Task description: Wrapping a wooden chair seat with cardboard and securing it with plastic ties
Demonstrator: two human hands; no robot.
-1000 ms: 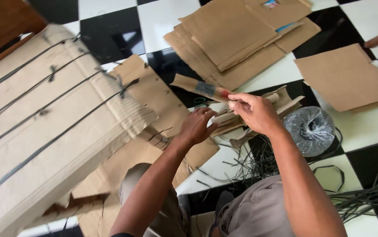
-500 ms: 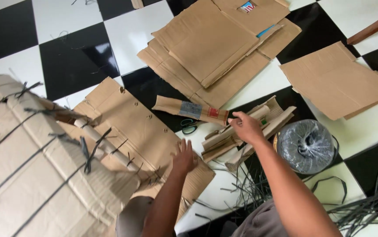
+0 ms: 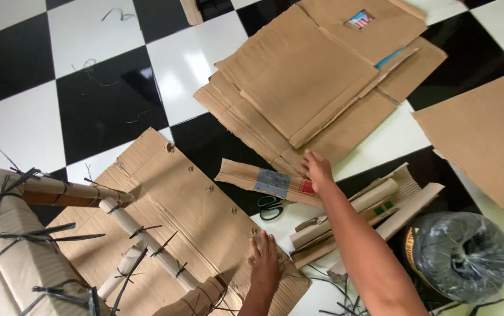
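While the right hand (image 3: 317,171) stretches forward with its fingers loosely spread and slightly curled, its fingertips rest on the far end of a folded cardboard strip (image 3: 266,182) that carries a pale label and a red patch; it touches the strip from above and does not clasp it. Just beyond that hand lies a stack of flattened cardboard sheets (image 3: 316,82), its near edge almost meeting the fingertips. Under the right forearm, close to the wrist, sits a bundle of rolled cardboard pieces (image 3: 369,208), and between the two hands a pair of black-handled scissors (image 3: 270,208) lies on the checkered floor (image 3: 105,99), partly hidden by the strip. The left hand (image 3: 265,260) is open and flat, fingers spread, pressing palm-down on the near right part of a large cardboard panel with punched holes (image 3: 176,205); it holds nothing. To the left of that hand, rolled cardboard tubes (image 3: 140,243) tied with black plastic strapping lie across the panel, and further left a strapped cardboard bundle (image 3: 12,263) fills the corner. To the right of the right arm stands a roll of black strapping wrapped in clear film (image 3: 465,254), and beyond it another loose cardboard sheet (image 3: 486,134) lies flat
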